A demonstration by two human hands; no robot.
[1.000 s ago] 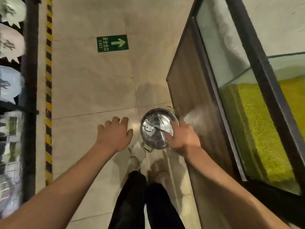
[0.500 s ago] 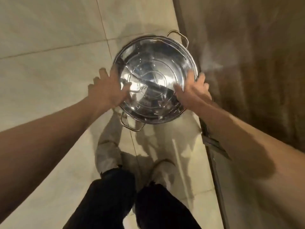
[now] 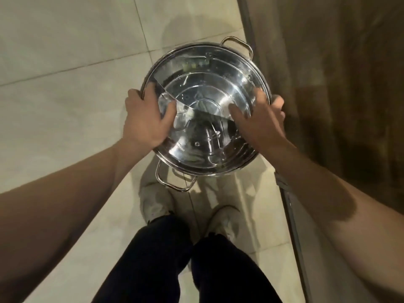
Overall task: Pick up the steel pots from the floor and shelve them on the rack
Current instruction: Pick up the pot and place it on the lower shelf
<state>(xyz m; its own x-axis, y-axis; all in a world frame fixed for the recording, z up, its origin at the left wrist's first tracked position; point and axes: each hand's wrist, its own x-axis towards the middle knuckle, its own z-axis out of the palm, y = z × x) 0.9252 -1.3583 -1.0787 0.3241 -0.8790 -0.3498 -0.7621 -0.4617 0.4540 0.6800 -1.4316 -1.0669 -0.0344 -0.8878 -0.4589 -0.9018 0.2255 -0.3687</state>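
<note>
Since the pot sits dead between both grips, left hand and right hand clamped on opposite rims, loop handles pointing fore-aft, it should lift level.

The floor is pale, glossy tile with thin grout lines, one running across at ten o'clock and another running up toward twelve. Two light shoes stand on it near the centre, the left shoe and the right shoe side by side. At three o'clock a dark brown wooden panel meets the tile along a metal edge strip. Whether the steel pot rests on the tile cannot be told.
</note>
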